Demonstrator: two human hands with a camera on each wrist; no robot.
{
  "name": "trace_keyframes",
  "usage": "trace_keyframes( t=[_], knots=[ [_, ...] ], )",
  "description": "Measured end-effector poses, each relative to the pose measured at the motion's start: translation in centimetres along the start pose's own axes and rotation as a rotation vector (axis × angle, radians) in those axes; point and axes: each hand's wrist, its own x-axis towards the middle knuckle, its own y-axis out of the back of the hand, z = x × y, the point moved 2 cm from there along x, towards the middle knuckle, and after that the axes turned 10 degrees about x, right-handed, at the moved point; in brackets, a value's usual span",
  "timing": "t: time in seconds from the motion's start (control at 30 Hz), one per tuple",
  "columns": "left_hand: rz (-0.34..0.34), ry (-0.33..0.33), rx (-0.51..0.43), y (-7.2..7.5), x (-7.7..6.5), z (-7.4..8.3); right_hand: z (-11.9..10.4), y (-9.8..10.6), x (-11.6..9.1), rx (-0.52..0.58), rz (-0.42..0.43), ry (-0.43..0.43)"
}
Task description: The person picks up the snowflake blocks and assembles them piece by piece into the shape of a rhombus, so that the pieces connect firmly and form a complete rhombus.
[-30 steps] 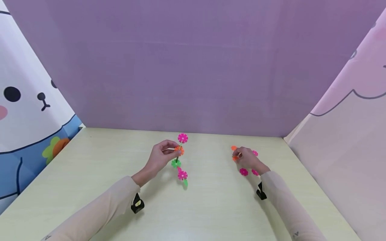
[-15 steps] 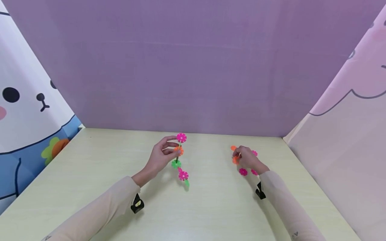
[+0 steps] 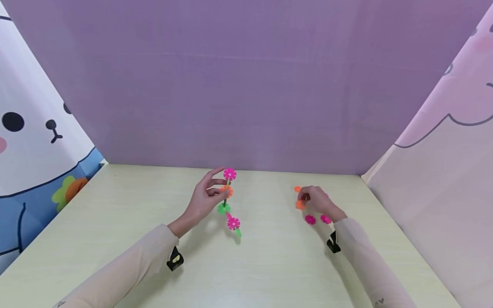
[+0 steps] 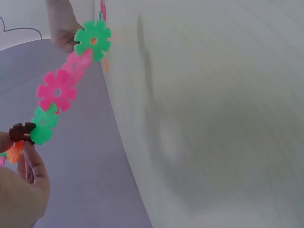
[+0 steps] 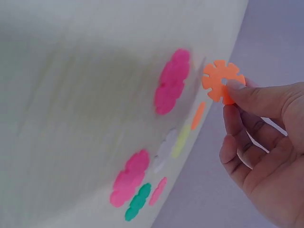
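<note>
Well, the left grip pinches a disc chain, its long axis seemingly running near to far; the right grip pinches an orange disc above the surface, well to the chain's right.

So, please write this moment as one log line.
left hand: holds disc chain | right hand: pinches orange disc | loose discs: on table
</note>
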Motion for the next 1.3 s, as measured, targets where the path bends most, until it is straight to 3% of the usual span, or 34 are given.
trace_keyframes(
  t=[0.23, 0.63, 1.0, 1.3],
  knots=[
    [-0.008, -0.019, 0.004, 0.0, 0.0, 0.0, -1.3, -0.1, 0.5, 0.053, 0.065, 0.109],
    [-0.012, -0.006, 0.005, -0.3, 0.2, 0.0, -4.1, -1.6, 1.3, 0.199, 0.235, 0.084],
    [-0.027, -0.019, 0.039, -0.4, -0.5, 2.6, -7.2, -3.1, 1.6, 0.344, 0.281, 0.156],
    [-0.019, 0.003, 0.039, -0.9, 0.2, 0.3, -10.1, -4.5, 1.7, 0.451, 0.326, 0.223]
  ],
)
